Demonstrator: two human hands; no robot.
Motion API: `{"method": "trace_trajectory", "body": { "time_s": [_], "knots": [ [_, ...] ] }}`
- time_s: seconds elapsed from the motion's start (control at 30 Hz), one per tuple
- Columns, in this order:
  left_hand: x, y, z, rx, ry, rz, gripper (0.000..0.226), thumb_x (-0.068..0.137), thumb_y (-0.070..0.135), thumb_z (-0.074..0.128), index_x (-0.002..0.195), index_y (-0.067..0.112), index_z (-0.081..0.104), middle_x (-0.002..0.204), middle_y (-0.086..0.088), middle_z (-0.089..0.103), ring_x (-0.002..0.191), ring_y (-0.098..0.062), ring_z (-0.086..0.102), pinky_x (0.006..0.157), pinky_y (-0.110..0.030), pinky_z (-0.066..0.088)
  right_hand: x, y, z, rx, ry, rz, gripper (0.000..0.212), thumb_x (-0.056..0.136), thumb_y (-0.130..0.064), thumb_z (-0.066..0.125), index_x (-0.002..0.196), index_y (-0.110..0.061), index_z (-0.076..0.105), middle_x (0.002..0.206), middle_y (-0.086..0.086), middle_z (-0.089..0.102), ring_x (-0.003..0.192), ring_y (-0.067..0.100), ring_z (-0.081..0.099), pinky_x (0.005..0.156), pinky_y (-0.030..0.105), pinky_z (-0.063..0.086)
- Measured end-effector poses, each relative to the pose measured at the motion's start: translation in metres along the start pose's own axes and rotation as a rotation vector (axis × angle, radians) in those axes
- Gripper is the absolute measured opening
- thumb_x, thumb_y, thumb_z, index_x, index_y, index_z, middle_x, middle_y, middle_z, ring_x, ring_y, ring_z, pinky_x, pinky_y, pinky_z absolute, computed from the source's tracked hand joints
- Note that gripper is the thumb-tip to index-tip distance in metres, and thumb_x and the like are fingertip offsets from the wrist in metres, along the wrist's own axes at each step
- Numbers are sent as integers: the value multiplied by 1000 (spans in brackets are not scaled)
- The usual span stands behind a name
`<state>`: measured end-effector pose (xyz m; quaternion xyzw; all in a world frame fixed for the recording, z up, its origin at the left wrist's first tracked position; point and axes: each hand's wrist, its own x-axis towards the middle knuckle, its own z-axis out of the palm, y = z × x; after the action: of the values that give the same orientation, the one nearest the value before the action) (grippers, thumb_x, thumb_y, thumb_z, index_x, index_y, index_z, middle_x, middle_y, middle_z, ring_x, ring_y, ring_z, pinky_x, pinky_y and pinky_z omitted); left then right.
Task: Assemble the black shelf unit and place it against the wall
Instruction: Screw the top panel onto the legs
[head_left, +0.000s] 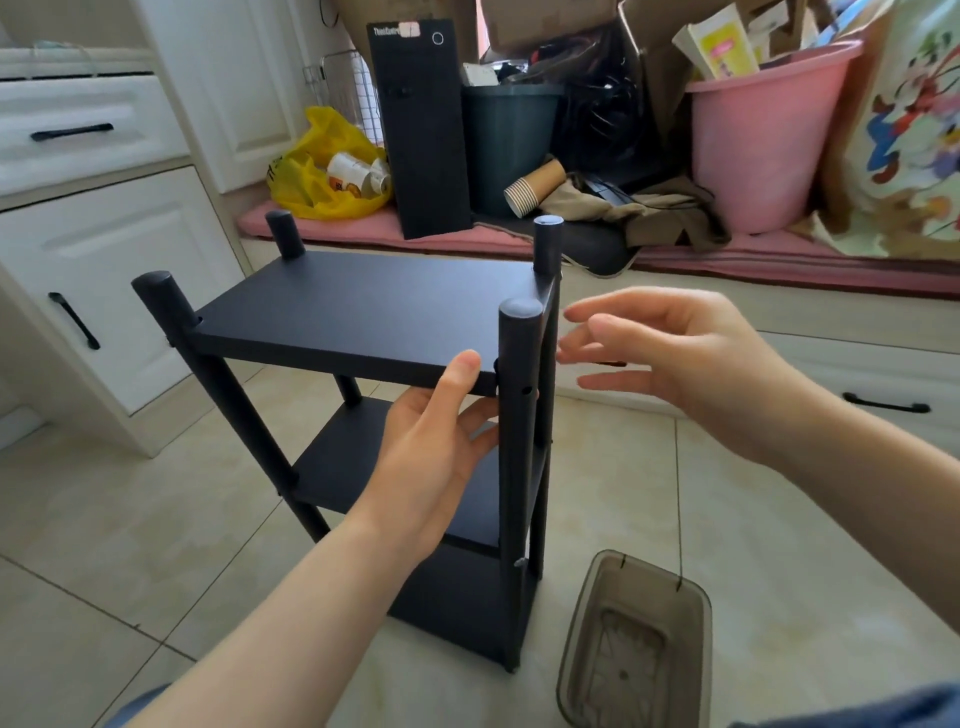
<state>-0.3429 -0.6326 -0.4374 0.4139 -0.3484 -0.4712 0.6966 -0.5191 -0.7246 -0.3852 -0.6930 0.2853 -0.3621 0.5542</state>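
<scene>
Black shelf (363, 312); far left a yellow bag (317, 176), far right a pink bucket (763, 140) and cartoon-print cloth (914, 130); white cabinets (119, 270), black handles (71, 132); beige floor (130, 519); near right a smoky brown tub (639, 618)

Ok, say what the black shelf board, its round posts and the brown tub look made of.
Flat black top board: matte, probably laminated wood or plastic. Round black post: smooth, faint sheen, maybe painted metal. Translucent brown rectangular tub: plastic, walls see-through.
</scene>
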Motion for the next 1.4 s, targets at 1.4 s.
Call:
{"method": "trace_trajectory", "body": {
  "time_s": [1.4],
  "knots": [
    [0,0,9,-60,-5,-67,33,92,34,55,64,23,68,78,4,69,79,-17,69,67,-27,54,-94,366,60,-855,-663,1049,22,97,-13,53,117,-9,62,110,8,68,84,19,61,63,21,51]
  ]
}}
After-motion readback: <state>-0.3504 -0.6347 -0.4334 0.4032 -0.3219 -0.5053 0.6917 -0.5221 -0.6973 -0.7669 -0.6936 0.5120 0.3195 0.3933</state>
